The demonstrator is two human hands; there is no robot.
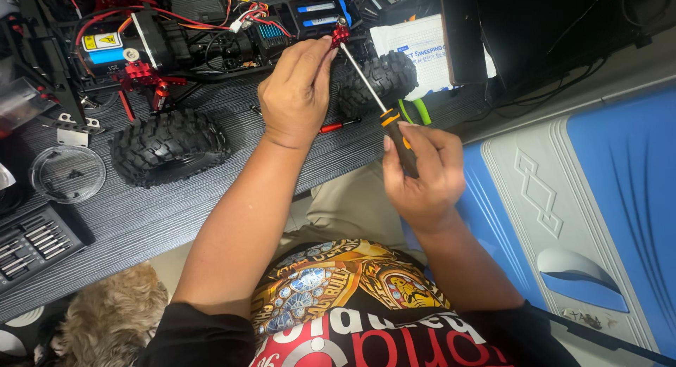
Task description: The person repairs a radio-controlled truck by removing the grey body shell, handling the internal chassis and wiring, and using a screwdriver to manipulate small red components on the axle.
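A red fitting [341, 35] on the model truck chassis [211, 47] meets the screwdriver [377, 103] tip; the right hand [422, 173] grips its handle, the left hand [296, 92] pinches the fitting. Loose tyres [169, 145] flank it near the counter [176, 219] edge.

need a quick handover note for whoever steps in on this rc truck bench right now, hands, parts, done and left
Left hand: fingertips pinching the small red metal bracket on the black-and-red model truck chassis.
Right hand: gripping the black-and-orange screwdriver, tip at that bracket.
Parts: two knobby black rubber tyres on the grey desk; a red-ended rod lies loose beside the left wrist; clear round dish and bit set at the left.
Done: driver seated at the bracket.
Left: whether the screw is tight cannot be told.
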